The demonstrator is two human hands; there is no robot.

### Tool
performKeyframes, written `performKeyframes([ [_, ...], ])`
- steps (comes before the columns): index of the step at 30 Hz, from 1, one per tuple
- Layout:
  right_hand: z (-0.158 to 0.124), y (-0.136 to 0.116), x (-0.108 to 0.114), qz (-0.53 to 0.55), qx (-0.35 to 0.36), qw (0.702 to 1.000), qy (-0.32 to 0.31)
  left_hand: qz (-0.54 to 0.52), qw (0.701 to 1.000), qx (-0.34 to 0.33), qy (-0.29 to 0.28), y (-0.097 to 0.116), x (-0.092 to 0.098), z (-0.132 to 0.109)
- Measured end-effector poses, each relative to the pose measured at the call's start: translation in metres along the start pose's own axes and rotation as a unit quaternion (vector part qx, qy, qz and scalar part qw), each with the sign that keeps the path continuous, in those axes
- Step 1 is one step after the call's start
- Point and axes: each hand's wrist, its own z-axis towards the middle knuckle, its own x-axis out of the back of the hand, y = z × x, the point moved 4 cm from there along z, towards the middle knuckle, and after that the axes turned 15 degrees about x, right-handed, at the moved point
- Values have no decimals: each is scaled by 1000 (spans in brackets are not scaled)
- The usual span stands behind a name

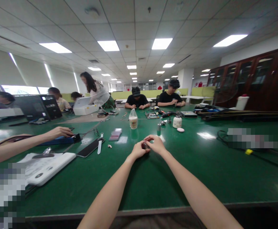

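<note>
My left hand is closed around a small dark, metallic-looking piece, just above the green table. From the right, my right hand meets it, its fingers bent over the top of the same piece. Most of that piece is hidden by my fingers, so its kind cannot be made out. Beyond my hands a small silver cylinder stands upright. A white patterned jar is to its right, with a pale round disc lying in front of it.
A bagged cup stands ahead. To the left are a watch, a black tablet or phone, an earbud and a white clipboard. A co-worker's hand touches a blue box. Cables lie right.
</note>
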Motion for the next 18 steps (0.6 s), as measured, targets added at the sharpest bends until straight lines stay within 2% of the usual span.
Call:
performKeyframes([
  [4,0,0,4,-14,-2,1000,21,-1,1000,-3,-3,0,0,0],
  [11,-1,-1,4,-39,-9,999,-6,1,1000,-9,-1,-1,0,1],
  [18,-2,-2,4,-44,-19,999,-7,-2,1000,-5,-2,-1,0,0],
])
